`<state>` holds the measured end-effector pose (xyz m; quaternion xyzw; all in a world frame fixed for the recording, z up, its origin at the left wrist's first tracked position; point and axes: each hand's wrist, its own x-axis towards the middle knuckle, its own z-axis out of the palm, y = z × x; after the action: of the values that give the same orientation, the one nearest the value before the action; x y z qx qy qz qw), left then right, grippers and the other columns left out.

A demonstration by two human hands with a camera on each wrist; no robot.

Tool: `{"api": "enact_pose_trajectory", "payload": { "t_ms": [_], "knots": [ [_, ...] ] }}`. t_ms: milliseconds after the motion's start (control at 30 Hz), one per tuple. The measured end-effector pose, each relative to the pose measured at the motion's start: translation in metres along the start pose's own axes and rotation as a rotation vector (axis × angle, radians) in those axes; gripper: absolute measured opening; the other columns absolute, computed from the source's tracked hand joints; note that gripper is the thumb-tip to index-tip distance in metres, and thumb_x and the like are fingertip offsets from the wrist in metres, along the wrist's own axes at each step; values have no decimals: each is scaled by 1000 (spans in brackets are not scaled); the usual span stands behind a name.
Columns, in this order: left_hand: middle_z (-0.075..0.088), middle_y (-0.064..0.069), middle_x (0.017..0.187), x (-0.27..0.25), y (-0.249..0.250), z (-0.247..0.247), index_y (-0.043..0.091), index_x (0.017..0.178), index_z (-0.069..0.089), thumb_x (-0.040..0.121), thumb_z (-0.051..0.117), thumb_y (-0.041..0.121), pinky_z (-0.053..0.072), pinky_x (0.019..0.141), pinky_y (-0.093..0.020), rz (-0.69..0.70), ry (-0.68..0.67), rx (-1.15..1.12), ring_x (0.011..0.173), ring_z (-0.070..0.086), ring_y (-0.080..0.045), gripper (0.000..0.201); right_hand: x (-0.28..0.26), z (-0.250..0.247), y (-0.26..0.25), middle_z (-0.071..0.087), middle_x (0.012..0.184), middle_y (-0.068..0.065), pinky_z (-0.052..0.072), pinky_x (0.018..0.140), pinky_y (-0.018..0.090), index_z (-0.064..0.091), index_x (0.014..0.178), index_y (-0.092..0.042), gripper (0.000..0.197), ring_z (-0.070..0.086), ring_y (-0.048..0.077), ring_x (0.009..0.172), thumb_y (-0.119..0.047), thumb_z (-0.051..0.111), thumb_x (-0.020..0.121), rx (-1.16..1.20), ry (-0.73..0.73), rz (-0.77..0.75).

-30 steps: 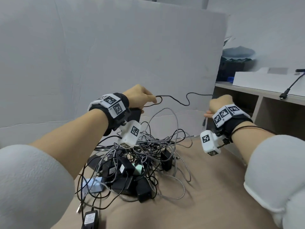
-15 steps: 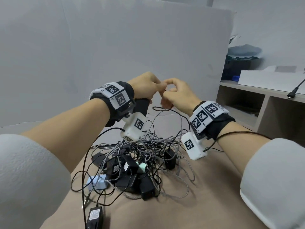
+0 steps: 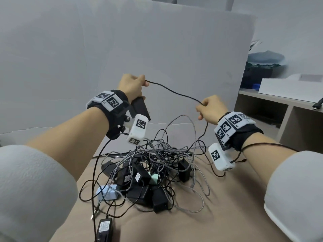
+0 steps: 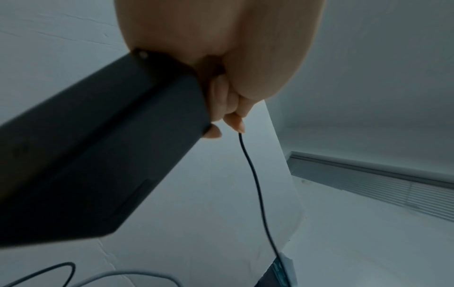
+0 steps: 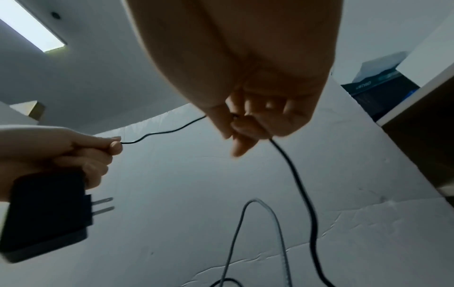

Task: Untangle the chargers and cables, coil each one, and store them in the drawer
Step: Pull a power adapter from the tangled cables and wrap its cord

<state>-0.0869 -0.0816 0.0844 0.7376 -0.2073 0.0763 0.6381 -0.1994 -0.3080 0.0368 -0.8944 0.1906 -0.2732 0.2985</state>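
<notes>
The head camera looks forward and down over both forearms at the cable tangle (image 3: 153, 165) on the table (image 3: 201, 224); each wrist camera peers up close along its palm; all share the black cable (image 3: 174, 92) stretched between the hands.

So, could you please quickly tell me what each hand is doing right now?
Left hand: closed, gripping a black charger and pinching its thin black cable.
Right hand: closed, pinching the same cable.
</notes>
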Motion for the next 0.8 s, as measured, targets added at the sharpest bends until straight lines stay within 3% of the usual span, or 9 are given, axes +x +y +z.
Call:
{"api": "enact_pose_trajectory", "payload": {
  "t_ms": [100,267,333,400,500,567,633,733,800],
  "knots": [
    [29,1,56,-5,-7,3,9,78,64,105,48,28,51,51,-27,-60,-115,-8,38,31,-10,37,1,-9,-2,72,98,20,49,75,33,70,94,1,20,62,39,88,-12,56,95,-97,212,61],
    [26,6,53,-18,-6,16,8,85,63,107,46,30,49,52,-25,-93,-327,-72,42,25,-10,35,-8,-9,-22,49,137,22,46,93,39,54,125,-6,36,57,40,111,-5,51,89,-264,-11,98],
    [24,5,56,-23,-5,21,8,86,63,107,46,28,48,52,-24,-85,-392,-56,45,24,-11,34,-13,-4,-35,41,145,18,42,105,39,51,137,-12,51,52,38,124,-12,57,87,-218,-18,18],
    [22,4,59,-27,-6,26,8,85,62,107,46,28,46,54,-26,-86,-458,-42,46,22,-12,34,-19,2,-50,50,143,10,37,113,41,54,139,-19,54,44,33,134,-25,61,86,-196,-28,-146],
    [20,3,61,-30,-9,30,10,82,59,107,46,29,43,58,-28,-89,-544,-59,47,21,-12,34,-25,11,-69,66,124,6,44,103,39,64,125,-22,34,52,27,125,-31,60,93,-166,-79,-319],
    [19,3,62,-32,-10,29,11,81,57,106,48,30,41,59,-29,-98,-566,-73,48,21,-12,33,-23,15,-74,70,109,9,48,91,33,68,104,-24,13,60,26,110,-24,57,95,-160,-68,-362],
    [22,3,61,-33,-12,24,9,85,58,105,51,33,43,58,-28,-112,-554,-101,48,25,-12,31,-20,16,-73,70,95,9,53,87,36,61,80,-28,18,66,29,90,-21,57,96,-165,-30,-392],
    [40,1,64,-31,-21,17,8,92,61,97,63,40,49,59,-29,-134,-595,-168,57,47,-16,32,-20,16,-74,67,89,1,54,83,37,61,80,-26,19,65,26,82,-22,59,98,-130,13,-409],
    [56,-2,76,-33,-28,16,9,100,62,87,69,42,56,71,-32,-145,-682,-187,71,62,-18,36,-20,17,-77,68,90,0,51,82,34,67,90,-21,11,63,22,88,-21,59,97,-57,36,-454]
  ]
}}
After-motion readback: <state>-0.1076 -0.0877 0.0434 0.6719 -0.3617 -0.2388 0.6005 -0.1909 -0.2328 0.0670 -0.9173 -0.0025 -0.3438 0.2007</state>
